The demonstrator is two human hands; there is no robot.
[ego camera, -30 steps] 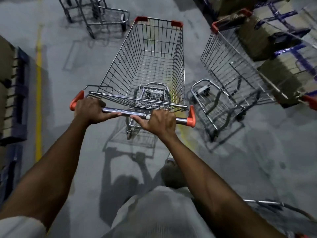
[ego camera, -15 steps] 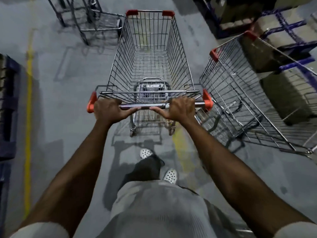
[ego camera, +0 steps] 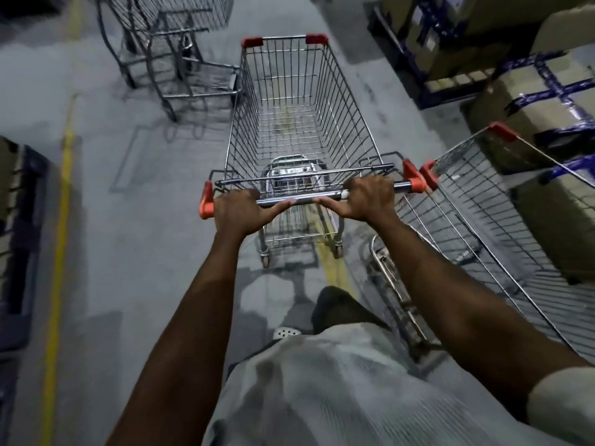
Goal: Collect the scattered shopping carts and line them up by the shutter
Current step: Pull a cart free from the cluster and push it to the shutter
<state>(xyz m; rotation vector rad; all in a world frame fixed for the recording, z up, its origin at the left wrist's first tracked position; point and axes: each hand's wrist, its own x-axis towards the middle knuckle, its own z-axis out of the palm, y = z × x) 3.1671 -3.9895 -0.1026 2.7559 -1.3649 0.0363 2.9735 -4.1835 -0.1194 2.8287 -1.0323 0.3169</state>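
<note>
An empty wire shopping cart (ego camera: 299, 101) with red corner caps stands straight ahead of me on the grey floor. My left hand (ego camera: 240, 212) grips the left part of its chrome handle bar (ego camera: 302, 198). My right hand (ego camera: 368, 197) grips the right part of the same bar. A second empty cart (ego camera: 502, 226) stands close on the right, its red corner almost touching my cart's right handle end. Further carts (ego camera: 170, 43) stand nested at the upper left, just beside my cart's front left corner.
Stacked cardboard boxes (ego camera: 547, 101) with blue strapping on pallets line the right side. A dark pallet stack (ego camera: 19, 226) sits at the left edge. A yellow floor line (ego camera: 61, 220) runs along the left; another passes under my cart. My legs and a white shoe show below.
The cart I push has swung straight and rolled forward, nearing the nested carts at upper left. The cart on the right has slid back alongside me. Both hands keep hold of the handle.
</note>
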